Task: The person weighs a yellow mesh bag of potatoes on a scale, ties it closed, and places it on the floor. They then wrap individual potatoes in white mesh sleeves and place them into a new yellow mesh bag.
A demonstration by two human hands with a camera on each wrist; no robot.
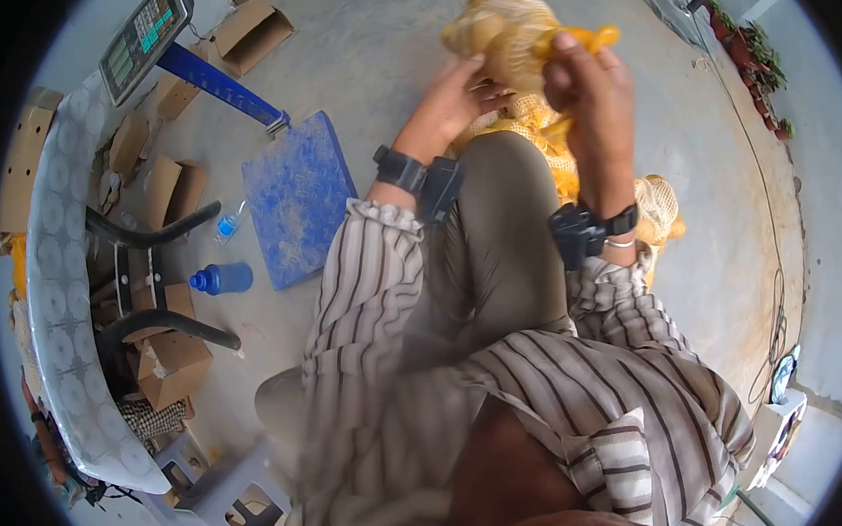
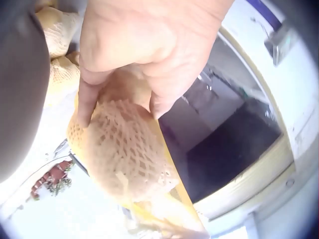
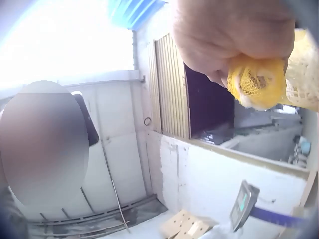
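Observation:
Over the knees in the head view is a yellow net bag of fruit (image 1: 495,29) whose round pale contents are wrapped in white foam netting. My left hand (image 1: 449,98) holds its underside. In the left wrist view, the thumb and a finger of that hand straddle a foam-wrapped fruit (image 2: 127,149). With my right hand (image 1: 597,86) I grip the bag's gathered yellow end (image 1: 585,41). The right wrist view shows the bunched yellow mesh (image 3: 256,82) poking out beneath the curled fingers. More filled net bags (image 1: 547,136) sit on the floor beyond the knee, partly hidden.
To the left, a blue platform scale (image 1: 300,200) carries a display (image 1: 147,39) on a post. A blue bottle (image 1: 220,278) and a small water bottle (image 1: 228,224) stand near it. Cardboard boxes (image 1: 172,193) lie by the covered table (image 1: 60,244). Another netted bundle (image 1: 657,204) lies right.

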